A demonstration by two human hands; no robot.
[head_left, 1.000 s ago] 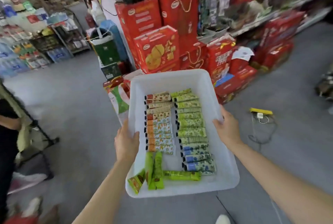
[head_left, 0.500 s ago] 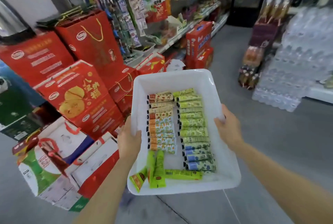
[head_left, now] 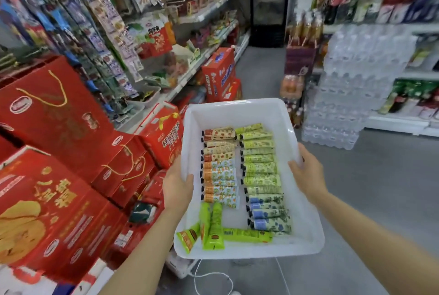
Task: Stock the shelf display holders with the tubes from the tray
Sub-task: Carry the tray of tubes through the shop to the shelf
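Observation:
A white plastic tray [head_left: 237, 111] is carried level in front of me, over the shop floor. My left hand [head_left: 177, 186] grips its left rim and my right hand [head_left: 306, 174] grips its right rim. Inside lie two neat columns of small tubes: orange and brown patterned tubes [head_left: 219, 171] on the left, green and blue patterned tubes [head_left: 261, 171] on the right. Several bright green tubes [head_left: 215, 225] lie loose at the near end. No shelf display holders are plainly seen.
Stacked red gift boxes [head_left: 59, 164] crowd the left side, close to the tray. Shelves of snacks [head_left: 202, 21] run along the left of a grey aisle. Wrapped packs of water bottles [head_left: 351, 95] stand to the right. A white cable [head_left: 213, 278] lies on the floor below.
The view has swung to the right, from the red box stack toward the aisle with shelves and water packs. Both hands keep the same grip on the tray, and the tubes have not shifted.

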